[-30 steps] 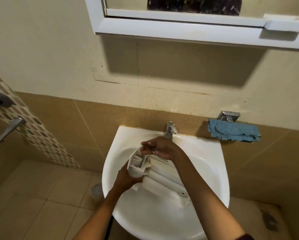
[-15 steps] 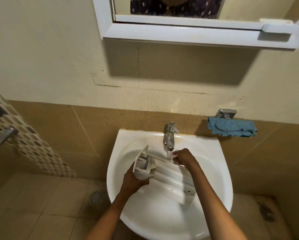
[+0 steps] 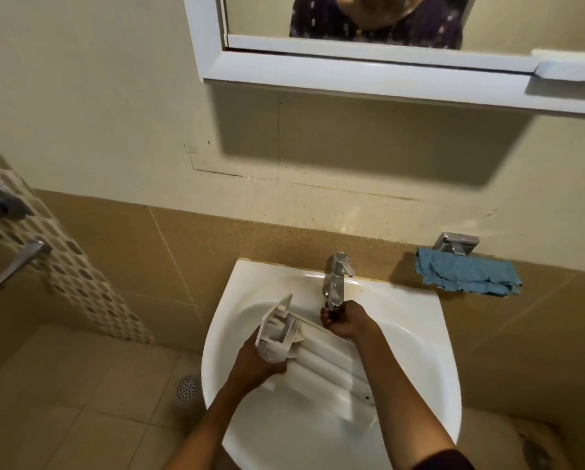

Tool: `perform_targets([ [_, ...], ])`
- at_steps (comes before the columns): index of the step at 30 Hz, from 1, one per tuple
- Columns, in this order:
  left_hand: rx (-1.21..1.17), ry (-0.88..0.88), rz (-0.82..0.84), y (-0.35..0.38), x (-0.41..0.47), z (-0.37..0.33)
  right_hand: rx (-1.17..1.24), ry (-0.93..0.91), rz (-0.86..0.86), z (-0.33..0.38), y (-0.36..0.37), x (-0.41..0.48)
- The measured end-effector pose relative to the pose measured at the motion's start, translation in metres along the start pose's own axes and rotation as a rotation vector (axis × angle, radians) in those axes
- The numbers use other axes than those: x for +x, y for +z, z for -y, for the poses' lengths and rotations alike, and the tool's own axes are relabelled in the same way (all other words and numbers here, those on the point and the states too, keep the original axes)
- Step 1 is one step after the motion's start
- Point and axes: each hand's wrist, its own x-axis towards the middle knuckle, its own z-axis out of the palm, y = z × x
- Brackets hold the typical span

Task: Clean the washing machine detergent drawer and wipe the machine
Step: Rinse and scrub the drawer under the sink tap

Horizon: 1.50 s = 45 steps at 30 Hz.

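The white plastic detergent drawer (image 3: 321,362) lies tilted inside the white wash basin (image 3: 416,374), its front panel raised at the left. My left hand (image 3: 255,362) grips the drawer's front end from below. My right hand (image 3: 347,320) is right under the chrome tap (image 3: 335,278), its fingers curled at the spout's mouth beside the drawer's far edge. Whether those fingers hold the spout or only cup under it is unclear.
A blue cloth (image 3: 467,276) hangs on a chrome holder on the wall right of the basin. A white-framed mirror cabinet (image 3: 386,72) juts out above. Shower fittings (image 3: 9,232) are on the left wall. A floor drain (image 3: 188,388) lies left of the basin.
My right hand moved from over the drawer's front to the right, up to the tap spout. The view tilted upward; my left hand kept its hold on the drawer.
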Motion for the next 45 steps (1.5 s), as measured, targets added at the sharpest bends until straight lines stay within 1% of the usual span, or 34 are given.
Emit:
perform_targets([
  [3, -0.01, -0.006, -0.015, 0.0, 0.001, -0.002, -0.002, 0.024, 0.049, 0.001, 0.0, 0.002],
  [6, -0.013, 0.008, -0.025, 0.0, 0.0, -0.002, 0.076, 0.03, 0.03, 0.002, -0.013, 0.007],
  [10, -0.028, 0.008, -0.033, 0.0, -0.001, -0.003, 0.148, -0.022, 0.052, 0.005, -0.03, -0.004],
  [14, -0.028, -0.001, -0.029, 0.001, -0.001, -0.01, 0.185, -0.076, 0.189, 0.017, -0.033, -0.02],
  [16, -0.026, -0.003, -0.03, 0.002, -0.001, -0.011, 0.122, -0.093, 0.238, 0.024, -0.024, -0.03],
  [18, -0.023, -0.007, -0.027, 0.003, -0.001, -0.013, 0.004, -0.073, 0.274, 0.027, -0.006, -0.041],
  [19, -0.024, -0.01, -0.023, 0.004, -0.001, -0.014, -0.096, -0.063, 0.292, 0.026, 0.005, -0.046],
  [21, -0.028, -0.017, -0.015, 0.004, 0.0, -0.016, -0.445, -0.066, 0.269, 0.019, 0.025, -0.051],
  [24, -0.033, -0.014, -0.01, 0.004, 0.0, -0.019, -0.981, -0.113, 0.182, 0.006, 0.054, -0.047],
  [25, -0.031, -0.007, -0.008, 0.004, -0.001, -0.019, -1.131, -0.151, 0.132, 0.004, 0.061, -0.043],
  [26, -0.028, -0.006, -0.008, 0.003, -0.001, -0.02, -1.272, -0.231, 0.086, 0.003, 0.065, -0.039],
  [28, -0.027, -0.01, -0.011, 0.003, -0.001, -0.02, -1.459, -0.31, -0.024, 0.0, 0.066, -0.034],
  [29, -0.027, -0.009, -0.013, 0.003, -0.001, -0.02, -1.536, -0.34, -0.052, -0.002, 0.065, -0.032],
  [31, -0.024, -0.005, -0.018, 0.002, -0.001, -0.02, -1.629, -0.339, -0.062, -0.009, 0.064, -0.03],
  [34, -0.032, -0.01, -0.022, 0.003, -0.002, -0.02, -1.757, -0.327, -0.014, -0.012, 0.063, -0.024],
  [37, -0.009, -0.008, -0.027, 0.003, -0.001, -0.019, -1.81, -0.332, -0.028, -0.011, 0.067, -0.017],
  [41, -0.007, -0.021, -0.024, 0.004, -0.001, -0.018, -1.901, -0.385, -0.11, -0.01, 0.071, -0.011],
  [45, 0.009, -0.027, -0.024, 0.003, 0.0, -0.016, -1.91, -0.304, -0.102, -0.007, 0.074, -0.007],
])
